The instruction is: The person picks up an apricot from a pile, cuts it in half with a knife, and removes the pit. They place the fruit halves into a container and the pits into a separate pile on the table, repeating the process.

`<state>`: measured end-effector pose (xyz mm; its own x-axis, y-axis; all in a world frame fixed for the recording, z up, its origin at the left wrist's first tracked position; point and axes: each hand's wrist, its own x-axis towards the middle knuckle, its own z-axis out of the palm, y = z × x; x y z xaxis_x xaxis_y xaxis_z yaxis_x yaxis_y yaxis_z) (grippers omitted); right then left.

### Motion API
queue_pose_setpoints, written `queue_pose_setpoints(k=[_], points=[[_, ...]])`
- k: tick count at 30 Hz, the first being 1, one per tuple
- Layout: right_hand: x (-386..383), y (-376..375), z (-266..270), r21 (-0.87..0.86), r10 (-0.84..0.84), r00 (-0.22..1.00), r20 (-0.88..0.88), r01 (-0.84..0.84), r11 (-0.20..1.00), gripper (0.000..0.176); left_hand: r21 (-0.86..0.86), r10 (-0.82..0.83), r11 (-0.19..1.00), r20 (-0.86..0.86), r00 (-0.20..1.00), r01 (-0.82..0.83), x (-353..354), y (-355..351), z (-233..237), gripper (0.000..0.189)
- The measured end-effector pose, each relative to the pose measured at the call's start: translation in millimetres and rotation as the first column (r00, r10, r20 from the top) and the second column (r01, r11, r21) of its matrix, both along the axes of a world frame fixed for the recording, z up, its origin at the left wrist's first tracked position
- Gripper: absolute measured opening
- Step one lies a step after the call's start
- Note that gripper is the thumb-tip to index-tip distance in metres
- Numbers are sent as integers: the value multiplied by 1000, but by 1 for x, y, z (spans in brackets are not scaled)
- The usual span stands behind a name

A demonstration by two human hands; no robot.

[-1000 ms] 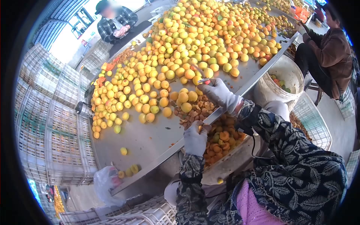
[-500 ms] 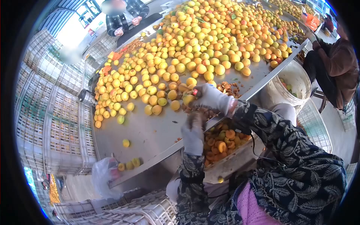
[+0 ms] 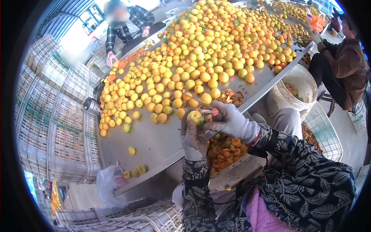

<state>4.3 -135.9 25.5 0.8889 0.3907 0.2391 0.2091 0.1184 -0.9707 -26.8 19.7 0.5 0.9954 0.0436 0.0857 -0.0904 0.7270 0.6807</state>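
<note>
My left hand point(image 3: 194, 141), in a soiled pale glove, is closed around a yellow apricot point(image 3: 194, 116) just above the table's near edge. A green leaf point(image 3: 201, 121) shows at the fruit's right side. My gloved right hand point(image 3: 232, 121) grips a small red-and-silver tool point(image 3: 210, 112) close beside the apricot; its exact kind is not clear. Below my hands, a container holds many halved apricots point(image 3: 226, 154). Pits and scraps point(image 3: 232, 97) lie on the table just beyond my right hand.
A large heap of whole apricots point(image 3: 201, 50) covers much of the metal table point(image 3: 143, 147). A white bucket point(image 3: 288, 89) stands at the right, near a seated person point(image 3: 342, 69). Another person point(image 3: 129, 29) is across the table. Stacked crates point(image 3: 58, 120) line the left.
The apricot in my left hand has turned into clearer view, with a leaf showing. My right hand has lowered and moved right. The person across the table has reached toward the fruit.
</note>
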Motion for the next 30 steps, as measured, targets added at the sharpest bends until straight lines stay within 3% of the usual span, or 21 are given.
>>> queue_pose_setpoints(k=[2,4,6,7,8,10,12,13,14,16,18,19,20,23,25,26,28,29,30], points=[[-6,0,10,-206,-88,970,225,136,969,34,69,28,997,23,999,-29,0,-8,-1,38],[-9,-8,16,-200,-127,967,219,172,964,24,42,29,999,-37,999,-27,2,-12,-4,38],[-4,-24,10,-204,-132,991,12,132,970,15,12,17,1000,-98,995,-16,3,-13,-7,37],[1,-35,9,-169,-249,959,133,269,948,13,4,11,1000,-120,993,-10,4,-11,-10,37],[9,-50,9,-9,-362,911,200,371,929,15,-10,-4,1000,-138,990,3,6,-11,-14,36],[19,-93,21,71,-602,788,129,598,798,17,-73,-120,991,-196,973,108,9,-7,-24,36],[31,-154,19,202,-758,637,139,732,651,20,26,-68,997,-207,976,75,2,-15,-15,35],[38,-195,10,51,-827,425,368,879,475,27,11,-110,993,-205,972,115,1,-19,-11,35],[33,-234,12,-381,-751,397,528,901,209,37,96,-113,987,-164,980,130,1,-22,-8,35],[35,-297,-15,-486,-820,456,346,834,259,42,179,-134,972,-114,984,153,-1,-26,1,34],[23,-315,-9,-309,-878,361,313,913,265,41,233,-65,968,-134,989,95,-3,-31,5,33],[19,-321,-5,-227,-885,409,224,905,360,41,372,17,928,-114,993,27,-5,-31,-1,32],[9,-312,17,-339,-922,383,53,876,344,38,381,7,923,-124,992,41,-4,-33,-5,32],[17,-297,19,-173,-944,327,53,934,313,31,270,-31,962,-68,997,48,0,-39,0,32],[16,-289,23,-52,-960,268,88,963,264,29,93,-51,993,-160,986,67,-2,-47,7,30],[20,-295,21,-46,-958,273,86,962,270,29,96,-45,994,-155,987,60,0,-44,6,30],[27,-312,13,-262,-892,265,367,949,174,39,249,-161,953,-67,985,172,2,-30,-4,30],[19,-312,18,-431,-771,286,569,902,16,53,248,-158,954,-67,985,170,0,-26,-4,30],[21,-325,0,-433,-771,280,572,901,6,53,210,-153,962,-104,983,172,-2,-26,-3,30]])
